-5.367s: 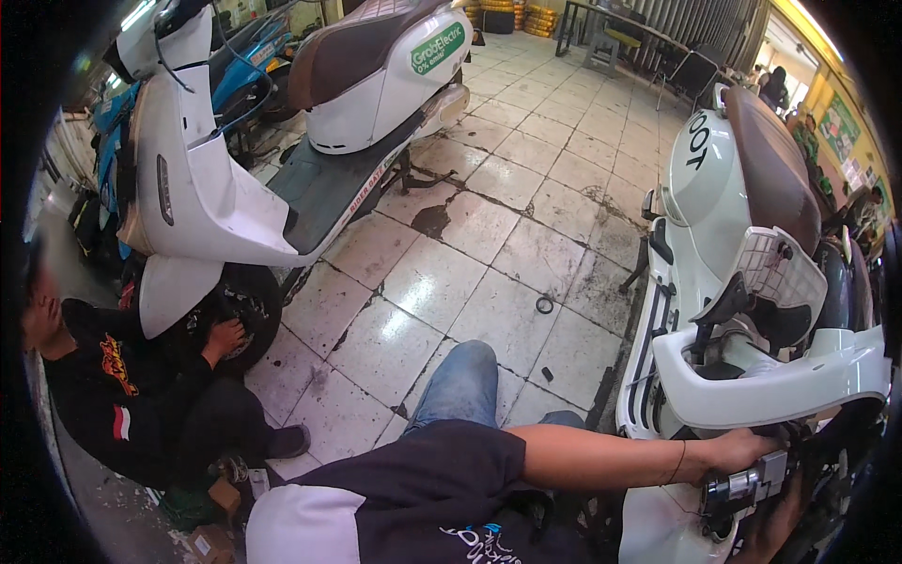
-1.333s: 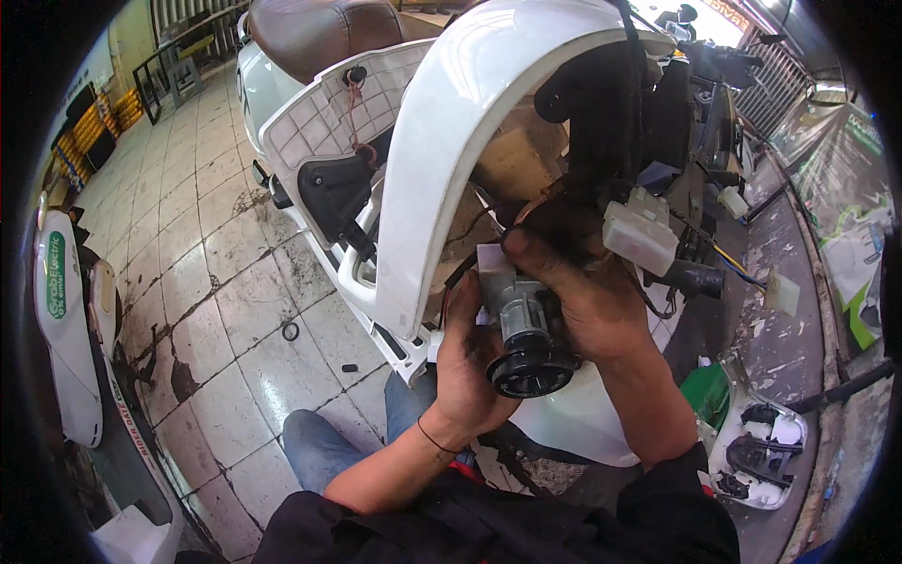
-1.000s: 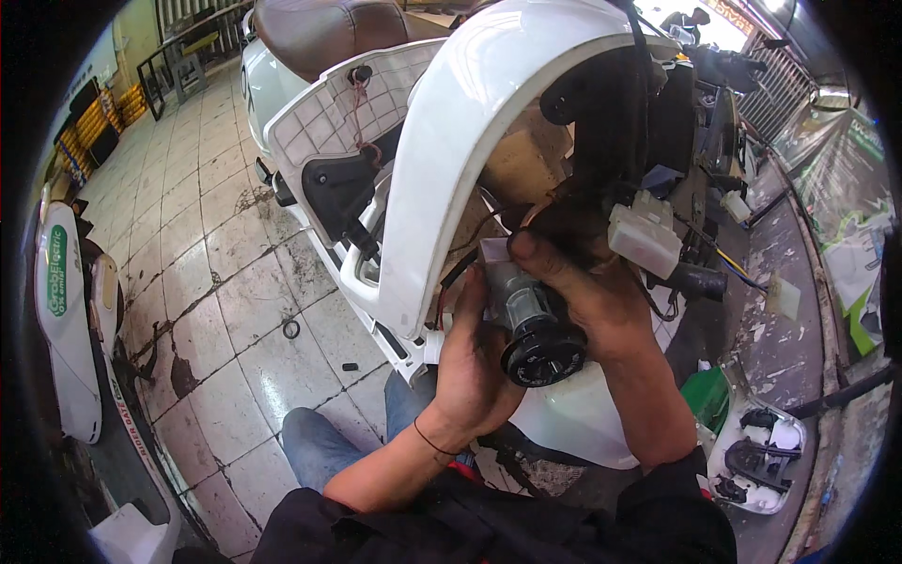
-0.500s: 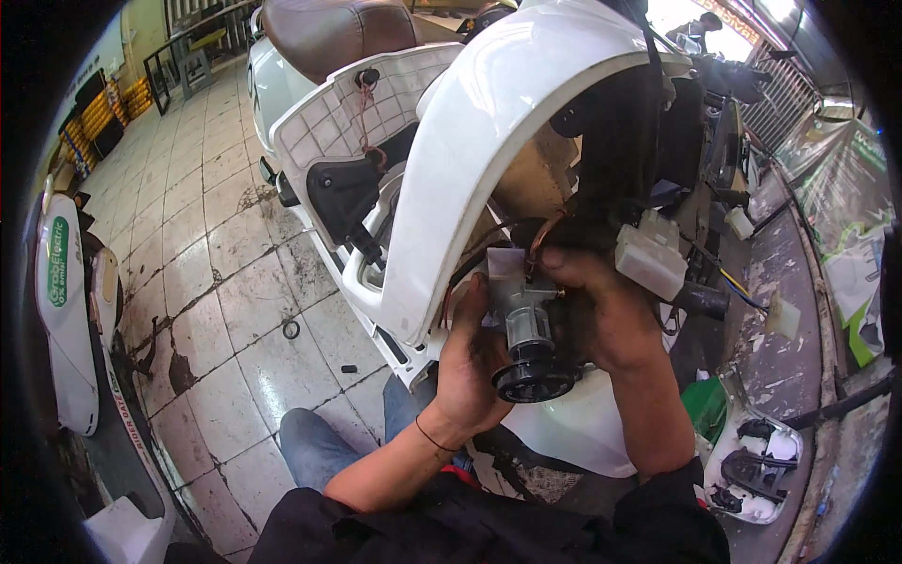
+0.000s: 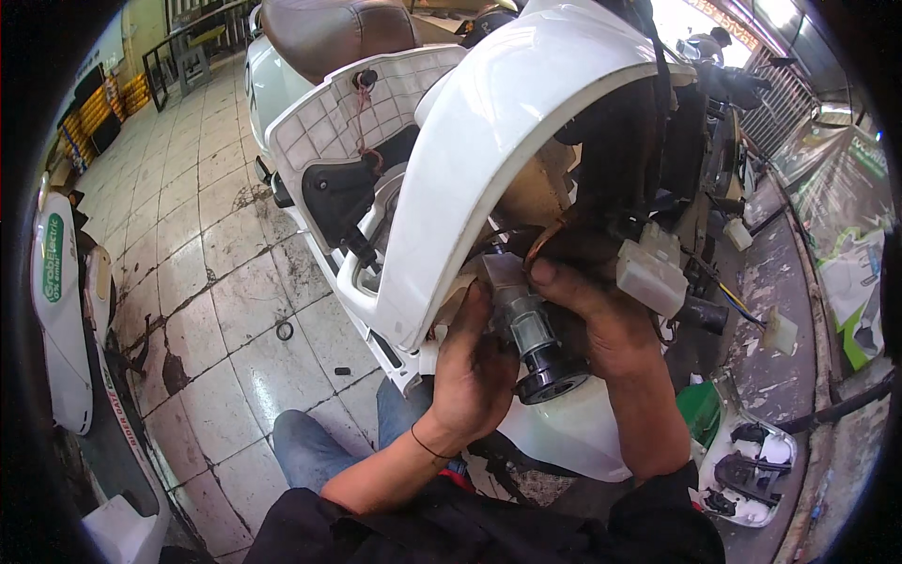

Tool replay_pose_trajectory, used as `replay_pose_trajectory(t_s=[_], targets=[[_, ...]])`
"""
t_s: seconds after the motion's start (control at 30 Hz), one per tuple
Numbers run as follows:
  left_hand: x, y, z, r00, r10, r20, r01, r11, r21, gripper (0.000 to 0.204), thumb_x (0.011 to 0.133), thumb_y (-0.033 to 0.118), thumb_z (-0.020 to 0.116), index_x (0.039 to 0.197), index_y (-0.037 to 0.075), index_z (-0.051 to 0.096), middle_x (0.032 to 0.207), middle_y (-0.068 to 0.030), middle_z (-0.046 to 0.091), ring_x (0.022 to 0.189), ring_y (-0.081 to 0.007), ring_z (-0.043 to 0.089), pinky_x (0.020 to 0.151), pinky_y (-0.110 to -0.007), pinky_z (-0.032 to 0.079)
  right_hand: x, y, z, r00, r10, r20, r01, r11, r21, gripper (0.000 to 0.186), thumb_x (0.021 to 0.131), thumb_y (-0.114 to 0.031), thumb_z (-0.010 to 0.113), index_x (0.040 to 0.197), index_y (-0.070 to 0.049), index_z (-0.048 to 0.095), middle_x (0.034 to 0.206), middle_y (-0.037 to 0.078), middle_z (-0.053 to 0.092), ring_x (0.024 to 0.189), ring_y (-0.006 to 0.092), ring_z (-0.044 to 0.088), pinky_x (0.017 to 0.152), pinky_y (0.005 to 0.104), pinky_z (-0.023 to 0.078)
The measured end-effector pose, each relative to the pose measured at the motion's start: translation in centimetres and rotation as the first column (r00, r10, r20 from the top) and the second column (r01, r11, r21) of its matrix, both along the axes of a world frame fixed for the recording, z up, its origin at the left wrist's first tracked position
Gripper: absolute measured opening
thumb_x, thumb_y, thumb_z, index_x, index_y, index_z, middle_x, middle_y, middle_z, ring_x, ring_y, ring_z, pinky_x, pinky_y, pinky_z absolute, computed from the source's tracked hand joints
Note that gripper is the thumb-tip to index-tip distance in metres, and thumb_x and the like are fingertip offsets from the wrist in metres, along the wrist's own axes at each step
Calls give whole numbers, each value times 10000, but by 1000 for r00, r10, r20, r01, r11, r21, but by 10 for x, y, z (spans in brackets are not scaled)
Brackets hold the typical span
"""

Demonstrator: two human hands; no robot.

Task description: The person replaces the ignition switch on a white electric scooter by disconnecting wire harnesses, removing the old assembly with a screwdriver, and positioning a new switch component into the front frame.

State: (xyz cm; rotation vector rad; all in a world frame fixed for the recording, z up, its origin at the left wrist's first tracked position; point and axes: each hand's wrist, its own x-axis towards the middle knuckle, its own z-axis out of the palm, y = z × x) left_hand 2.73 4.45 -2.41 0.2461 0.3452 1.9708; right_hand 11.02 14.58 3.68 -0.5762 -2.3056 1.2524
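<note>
One white scooter panel [image 5: 474, 179] arching on the far side; best to work clear of its edge. Left hand [image 5: 470, 381] gripping the metal cylinder [image 5: 526, 324] just near of it, thumb along the left side; right hand [image 5: 615, 324] opposite, thumb beside the far end. Better to bear the weight leftward, black cap [image 5: 554, 378] tilted near right, copper-coloured wire [image 5: 544, 242] spared any pull. Hidden: right fingers, so cannot tell whether closed; wire's far end, lost in shadow.

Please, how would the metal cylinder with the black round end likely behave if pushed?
The metal cylinder has a grey metallic sheen, so it is probably rigid and rather heavy. Its black round end could roll, but the flat-sided block farther along may stop it.
</note>
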Motion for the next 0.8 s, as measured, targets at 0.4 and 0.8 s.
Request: replay_pose_trajectory(t_s=[0.4,0.8], targets=[[-11,-8,7,997,-49,-55,46,997,-58,541,938,478,445,1314,92,406,1115,-80,584,965,-176,596,822,-335,504,-2,-8,19,979,-35,-201,11,992,-124,211,803,-147,681,950,-13,611,898,47,608,833,134,560,744,271,441],[-9,-1,-1,984,61,-167,-78,992,-102,558,943,469,440,1330,70,388,1190,-61,558,1017,-155,562,873,-298,466,-4,-15,18,979,-63,-196,36,990,-140,143,820,-83,659,941,-27,608,864,19,588,808,104,537,750,249,418]])
